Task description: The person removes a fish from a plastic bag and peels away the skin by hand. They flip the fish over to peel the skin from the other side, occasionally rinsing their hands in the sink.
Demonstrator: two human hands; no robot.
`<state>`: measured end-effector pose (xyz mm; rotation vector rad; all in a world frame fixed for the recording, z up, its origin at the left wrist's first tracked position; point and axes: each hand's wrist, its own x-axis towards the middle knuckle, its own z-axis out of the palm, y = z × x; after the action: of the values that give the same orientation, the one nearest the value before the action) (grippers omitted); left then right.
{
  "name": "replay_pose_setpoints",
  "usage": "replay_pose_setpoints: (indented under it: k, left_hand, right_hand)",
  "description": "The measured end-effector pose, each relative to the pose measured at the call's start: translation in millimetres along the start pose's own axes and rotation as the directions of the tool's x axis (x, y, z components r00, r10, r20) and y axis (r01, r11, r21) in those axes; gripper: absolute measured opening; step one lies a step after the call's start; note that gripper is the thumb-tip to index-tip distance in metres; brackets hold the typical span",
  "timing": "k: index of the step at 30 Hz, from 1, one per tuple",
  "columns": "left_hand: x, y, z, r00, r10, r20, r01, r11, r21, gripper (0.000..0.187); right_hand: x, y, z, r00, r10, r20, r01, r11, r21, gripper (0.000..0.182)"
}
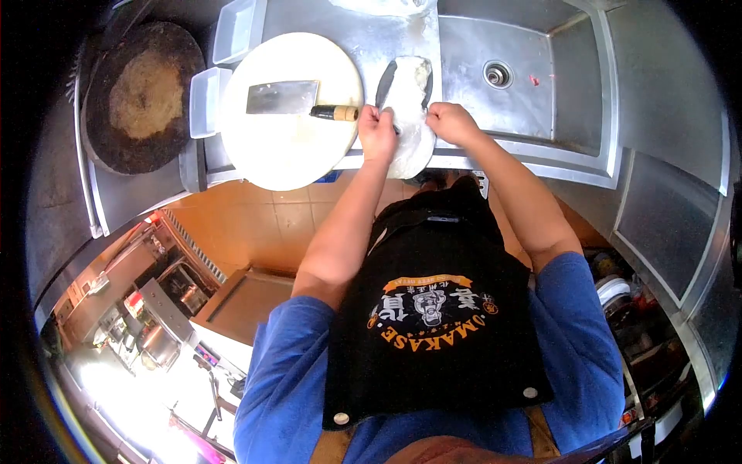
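A whitish, partly see-through bundle [407, 124], which looks like a plastic bag, lies at the counter's front edge, its lower end hanging over. Dark, long shapes [386, 82] show along both its sides near the top; I cannot make out what they are. My left hand [377, 135] is closed on the bundle's left side. My right hand [453, 124] has its fingers curled shut at the right side, gripping the edge. Just left of my left hand, a cleaver [282, 98] with a black and tan handle rests on a round white cutting board [290, 158].
Right of the bundle is a steel sink [495, 108] with a drain and small red scraps. Two white plastic tubs [207, 102] stand beyond the board's left edge. A dark round wok-like pan [147, 97] sits farther left. Crumpled clear plastic [384, 6] lies at the back.
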<state>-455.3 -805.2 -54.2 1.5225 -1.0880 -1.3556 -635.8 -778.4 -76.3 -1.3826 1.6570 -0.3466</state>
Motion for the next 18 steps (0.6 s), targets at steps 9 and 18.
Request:
replay_pose_setpoints:
  k: [9, 18]
  left_hand:
    - [0, 3, -7, 1.0, 0.0, -0.01, 0.001, 0.996, 0.089, 0.023]
    - [-3, -4, -3, 0.998, -0.015, -0.053, 0.024, 0.986, 0.163, 0.022]
  right_hand:
    - [-11, 72, -187, 0.917, 0.287, -0.277, -0.085, 0.819, 0.567, 0.011]
    - [10, -148, -320, 0.385, -0.81, -0.442, 0.433, -0.264, 0.862, 0.015]
